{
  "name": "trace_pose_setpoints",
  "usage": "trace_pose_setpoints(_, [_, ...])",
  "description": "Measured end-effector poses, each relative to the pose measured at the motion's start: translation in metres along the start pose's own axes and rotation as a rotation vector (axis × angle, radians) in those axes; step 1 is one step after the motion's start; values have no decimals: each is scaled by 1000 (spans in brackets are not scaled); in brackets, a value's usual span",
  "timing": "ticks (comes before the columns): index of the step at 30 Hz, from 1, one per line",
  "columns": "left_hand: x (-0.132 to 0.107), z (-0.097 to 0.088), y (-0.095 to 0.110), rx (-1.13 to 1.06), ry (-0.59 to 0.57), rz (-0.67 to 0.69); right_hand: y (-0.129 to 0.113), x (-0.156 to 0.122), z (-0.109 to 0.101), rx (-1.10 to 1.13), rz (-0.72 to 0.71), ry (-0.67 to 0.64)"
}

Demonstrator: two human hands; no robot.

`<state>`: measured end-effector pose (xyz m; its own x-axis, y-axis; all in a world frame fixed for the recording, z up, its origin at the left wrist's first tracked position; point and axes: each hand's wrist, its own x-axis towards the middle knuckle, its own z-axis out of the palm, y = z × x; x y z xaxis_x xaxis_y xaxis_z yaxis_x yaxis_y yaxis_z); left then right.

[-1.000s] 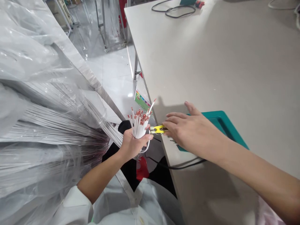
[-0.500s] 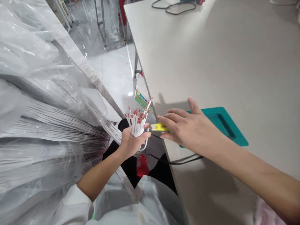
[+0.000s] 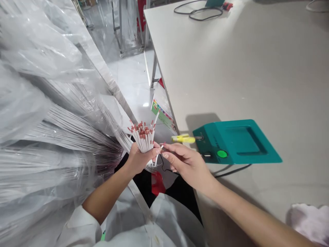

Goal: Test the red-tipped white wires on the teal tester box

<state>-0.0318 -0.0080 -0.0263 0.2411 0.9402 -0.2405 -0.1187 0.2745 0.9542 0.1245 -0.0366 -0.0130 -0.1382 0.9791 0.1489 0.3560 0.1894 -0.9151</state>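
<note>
My left hand (image 3: 138, 158) is closed around a bundle of white wires with reddish tips (image 3: 143, 137), held upright just off the table's left edge. My right hand (image 3: 183, 163) pinches a single white wire (image 3: 158, 152) beside that bundle, its fingertips touching my left thumb. A teal box device (image 3: 236, 141) with a green button (image 3: 222, 153) sits on the table edge to the right. A yellow clip (image 3: 183, 138) sticks out from its left side.
The wide grey table (image 3: 244, 65) stretches up and right, with a black cable (image 3: 197, 12) at its far end. Clear plastic bags of long white wires (image 3: 51, 137) fill the left. A pink cloth (image 3: 308, 219) lies at the bottom right.
My right hand has left the top of the teal box and the yellow clip, moved down and left, and now pinches one wire at the bundle. The box is uncovered.
</note>
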Motion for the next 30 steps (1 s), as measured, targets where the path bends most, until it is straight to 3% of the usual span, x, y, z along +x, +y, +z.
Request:
trace_pose_setpoints(3, [-1,-7,-8,-49,-63,31,5,5,10,232,45,11])
trace_pose_setpoints(7, [-3,-10,-5,-20,-155,-3,4,7,13,320,1,111])
trace_pose_setpoints(10, [-4,-9,-1,12,-203,-36,2,7,9,391,-9,85])
trace_pose_setpoints(14, [-5,-8,-2,38,-127,-75,2,11,-5,199,-147,14])
trace_pose_setpoints(20, [-2,-13,-9,-56,81,-59,-3,14,-12,-102,-370,131])
trace_pose_setpoints(26, [-6,-8,-8,194,-8,0,0,11,9,-129,-219,16])
trace_pose_setpoints(30, [-4,-3,-10,263,-75,49,3,8,14,-120,-177,51])
